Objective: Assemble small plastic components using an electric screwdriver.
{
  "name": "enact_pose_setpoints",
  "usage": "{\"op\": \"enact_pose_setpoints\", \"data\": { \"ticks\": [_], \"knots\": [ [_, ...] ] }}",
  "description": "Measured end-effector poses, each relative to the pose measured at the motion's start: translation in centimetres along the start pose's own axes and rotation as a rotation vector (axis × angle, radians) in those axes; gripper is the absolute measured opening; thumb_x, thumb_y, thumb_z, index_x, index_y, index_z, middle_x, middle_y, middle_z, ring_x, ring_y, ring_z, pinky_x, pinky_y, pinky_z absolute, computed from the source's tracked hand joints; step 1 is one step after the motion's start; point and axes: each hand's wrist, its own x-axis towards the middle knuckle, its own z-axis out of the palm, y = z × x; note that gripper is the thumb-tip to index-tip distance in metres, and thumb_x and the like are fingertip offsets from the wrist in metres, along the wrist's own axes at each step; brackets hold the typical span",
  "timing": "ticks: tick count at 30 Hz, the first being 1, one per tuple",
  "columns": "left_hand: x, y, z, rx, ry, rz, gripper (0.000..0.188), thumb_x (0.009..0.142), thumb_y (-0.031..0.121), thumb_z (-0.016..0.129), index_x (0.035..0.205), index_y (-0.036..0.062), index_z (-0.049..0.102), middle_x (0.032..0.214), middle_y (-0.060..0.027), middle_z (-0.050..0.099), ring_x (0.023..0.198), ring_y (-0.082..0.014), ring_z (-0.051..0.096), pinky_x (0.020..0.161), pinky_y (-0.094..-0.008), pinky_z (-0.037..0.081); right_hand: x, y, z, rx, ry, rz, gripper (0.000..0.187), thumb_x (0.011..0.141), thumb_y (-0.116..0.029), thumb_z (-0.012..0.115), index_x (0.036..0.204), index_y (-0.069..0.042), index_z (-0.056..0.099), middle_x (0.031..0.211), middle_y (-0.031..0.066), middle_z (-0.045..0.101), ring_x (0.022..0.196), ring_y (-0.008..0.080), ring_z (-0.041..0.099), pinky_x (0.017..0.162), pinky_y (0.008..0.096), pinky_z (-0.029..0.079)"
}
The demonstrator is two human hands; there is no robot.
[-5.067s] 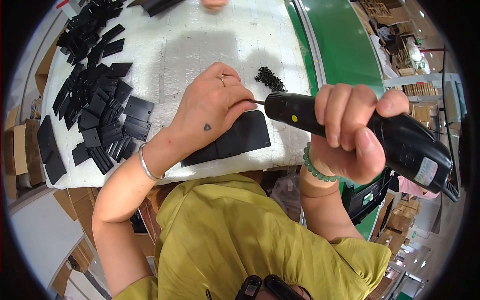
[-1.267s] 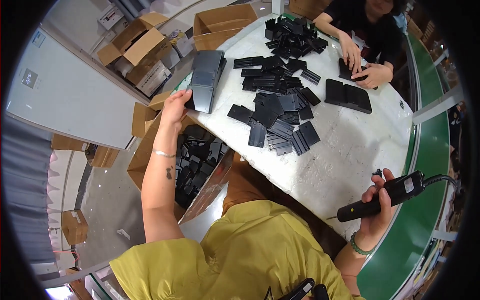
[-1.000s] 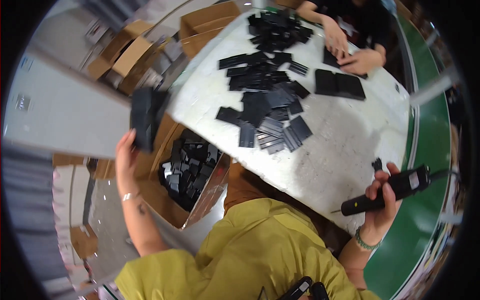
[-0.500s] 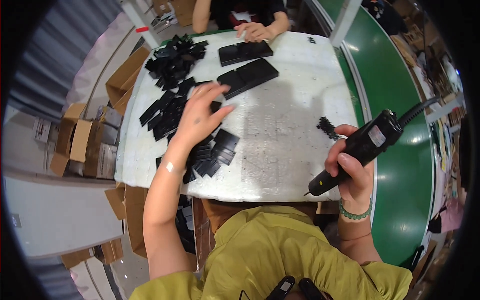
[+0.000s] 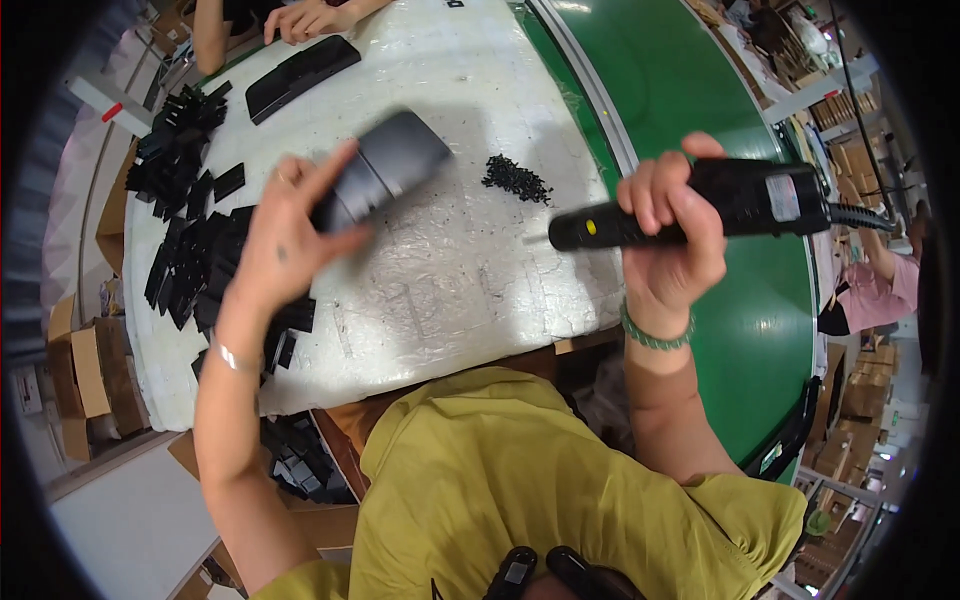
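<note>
My left hand point(image 5: 278, 235) grips the near left end of a flat black plastic case point(image 5: 405, 160), thumb on the near side and fingers along the far side. The case is smeared by motion, with a seam across it. In my right hand point(image 5: 668, 235) is a black electric screwdriver point(image 5: 745, 195), held nearly level with its bit pointing left. A small heap of black screws point(image 5: 516, 180) lies on the white table pad point(image 5: 450, 290), between the case and the screwdriver. Left of my left hand are loose black plastic plates point(image 5: 185, 265), partly hidden by that hand and forearm.
A co-worker's hand point(image 5: 308, 18) rests by another black case point(image 5: 303, 80) at the far left. More black pieces point(image 5: 175, 150) are heaped at the left edge. A green conveyor belt point(image 5: 740, 320) runs along the right. Cardboard boxes point(image 5: 95, 370) stand left of the table.
My left hand has taken hold of the black case that lay on the table. My right hand has raised the screwdriver and turned it nearly level. The whole view has swung to the right.
</note>
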Motion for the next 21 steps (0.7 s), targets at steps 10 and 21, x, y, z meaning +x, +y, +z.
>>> {"op": "enact_pose_setpoints", "data": {
  "ticks": [10, 21],
  "knots": [
    [-6.3, 5.8, 3.6, -0.163, -0.267, 0.136, 0.075, 0.06, 0.03, 0.081, 0.127, 0.0151, 0.052, 0.114, -0.021, 0.048, 0.104, -0.0359, 0.045, 0.092, -0.0423, 0.038, 4.3, 6.7, 1.3, -0.266, -0.042, -0.033, 0.028, 0.072, 0.003, 0.054, 0.1, 0.006, 0.049, 0.068, 0.0056, 0.049, 0.052, 0.0154, 0.048, 0.052, 0.031, 0.042],
    [-0.2, 4.3, 5.7, -0.31, 0.136, 0.037, 0.033, 0.068, 0.019, 0.076, 0.097, 0.0059, 0.067, 0.094, -0.0106, 0.061, 0.097, -0.0272, 0.053, 0.084, -0.0347, 0.043, 4.0, 5.0, 2.2, -0.117, 0.006, -0.013, 0.027, 0.071, 0.006, 0.052, 0.098, 0.006, 0.049, 0.062, 0.0055, 0.05, 0.05, 0.0137, 0.048, 0.052, 0.0265, 0.041]
  ]
}}
